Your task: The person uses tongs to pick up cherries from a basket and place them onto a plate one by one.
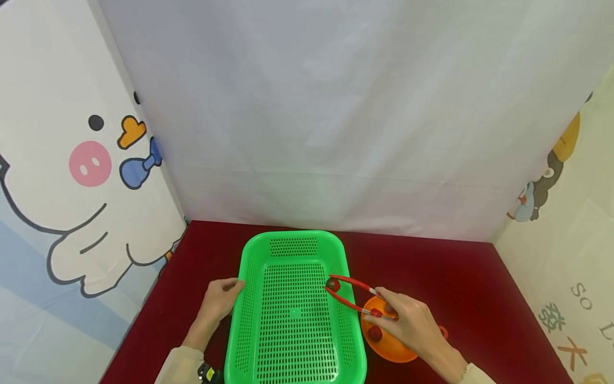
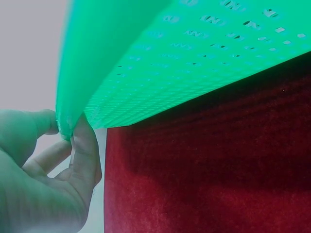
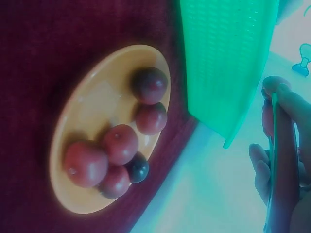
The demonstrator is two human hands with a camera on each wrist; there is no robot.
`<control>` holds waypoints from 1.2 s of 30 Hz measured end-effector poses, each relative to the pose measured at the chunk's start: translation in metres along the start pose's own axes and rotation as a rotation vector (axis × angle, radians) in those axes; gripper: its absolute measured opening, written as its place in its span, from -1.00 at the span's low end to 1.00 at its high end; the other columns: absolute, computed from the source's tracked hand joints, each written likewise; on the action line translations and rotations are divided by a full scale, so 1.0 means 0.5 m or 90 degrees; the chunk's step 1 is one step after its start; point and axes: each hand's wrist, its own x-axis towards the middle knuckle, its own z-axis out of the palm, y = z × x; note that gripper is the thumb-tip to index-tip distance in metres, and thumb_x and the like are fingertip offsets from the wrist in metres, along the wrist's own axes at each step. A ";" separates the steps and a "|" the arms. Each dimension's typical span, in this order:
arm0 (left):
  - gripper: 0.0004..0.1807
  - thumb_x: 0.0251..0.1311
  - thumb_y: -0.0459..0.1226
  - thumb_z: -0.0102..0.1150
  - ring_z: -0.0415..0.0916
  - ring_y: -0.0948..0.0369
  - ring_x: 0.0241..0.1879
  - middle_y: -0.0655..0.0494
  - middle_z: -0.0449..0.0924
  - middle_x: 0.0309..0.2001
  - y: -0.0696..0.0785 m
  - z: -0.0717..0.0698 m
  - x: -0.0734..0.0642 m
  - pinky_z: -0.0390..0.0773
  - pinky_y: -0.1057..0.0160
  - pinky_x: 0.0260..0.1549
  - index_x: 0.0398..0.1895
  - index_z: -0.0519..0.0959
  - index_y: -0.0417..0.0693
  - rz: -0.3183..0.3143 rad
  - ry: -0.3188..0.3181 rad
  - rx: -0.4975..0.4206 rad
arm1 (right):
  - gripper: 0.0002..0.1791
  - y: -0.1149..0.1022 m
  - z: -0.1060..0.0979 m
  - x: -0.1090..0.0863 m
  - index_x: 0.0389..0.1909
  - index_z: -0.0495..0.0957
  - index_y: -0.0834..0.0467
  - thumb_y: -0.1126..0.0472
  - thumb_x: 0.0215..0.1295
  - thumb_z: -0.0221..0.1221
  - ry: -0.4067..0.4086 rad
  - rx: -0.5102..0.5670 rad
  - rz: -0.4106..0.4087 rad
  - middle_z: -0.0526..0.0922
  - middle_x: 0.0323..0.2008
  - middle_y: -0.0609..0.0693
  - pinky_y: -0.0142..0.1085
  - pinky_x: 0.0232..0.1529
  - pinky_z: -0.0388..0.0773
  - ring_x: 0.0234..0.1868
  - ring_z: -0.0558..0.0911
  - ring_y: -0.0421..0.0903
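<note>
A green perforated plastic basket (image 1: 233,330) stands in the middle of the table. My left hand (image 1: 221,300) pinches its left rim between thumb and fingers, as the left wrist view shows close up at the rim (image 2: 68,124). In my right hand (image 1: 413,323) is a pair of red tongs (image 1: 354,281), pointing left over the basket's right side. A small dark red tomato (image 1: 333,285) sits between the tong tips, above the basket. Below the right hand lies an orange plate (image 1: 392,353) holding several small tomatoes (image 3: 86,164), mostly red, with one darker.
A dark red cloth (image 1: 431,272) covers the table. White curtain (image 1: 336,133) hangs behind it, and printed cartoon panels (image 1: 62,202) flank both sides. The plate stands close beside the basket's right wall. A dark band (image 1: 209,372) circles the left wrist.
</note>
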 end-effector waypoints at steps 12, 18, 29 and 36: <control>-0.52 0.55 -0.21 0.06 0.61 0.18 -0.47 -0.14 0.71 -0.22 0.001 0.003 0.002 0.64 0.17 -0.48 0.31 0.50 -0.43 0.001 -0.003 0.007 | -0.32 0.013 -0.036 -0.042 0.03 0.70 0.17 -0.35 0.24 0.29 0.003 -0.006 0.016 0.72 -0.34 -0.21 -0.44 -0.37 0.65 -0.43 0.65 -0.32; -0.51 0.56 -0.20 0.06 0.59 0.20 -0.48 -0.15 0.70 -0.17 0.002 0.004 0.004 0.64 0.17 -0.48 0.33 0.48 -0.42 -0.006 -0.001 0.017 | -0.31 0.014 -0.056 -0.061 0.08 0.70 0.13 -0.33 0.16 0.39 -0.009 -0.031 0.050 0.77 -0.26 -0.15 -0.47 -0.30 0.65 -0.36 0.70 -0.23; -0.49 0.56 -0.18 0.05 0.59 0.19 -0.44 -0.19 0.67 -0.10 0.002 0.002 0.004 0.64 0.17 -0.44 0.35 0.46 -0.42 -0.014 -0.002 0.025 | -0.20 0.005 -0.082 -0.105 0.10 0.69 0.24 0.14 -0.30 0.71 -0.044 -0.066 0.135 0.79 -0.20 -0.01 -0.50 -0.28 0.64 -0.34 0.72 -0.13; -0.49 0.56 -0.18 0.05 0.59 0.20 -0.44 -0.19 0.68 -0.10 0.000 -0.001 0.004 0.63 0.18 -0.45 0.36 0.46 -0.42 -0.019 -0.003 0.022 | -0.27 -0.008 -0.096 -0.131 0.08 0.71 0.19 0.11 -0.21 0.70 -0.068 -0.061 0.205 0.78 -0.25 -0.09 -0.37 -0.40 0.69 -0.44 0.56 -0.29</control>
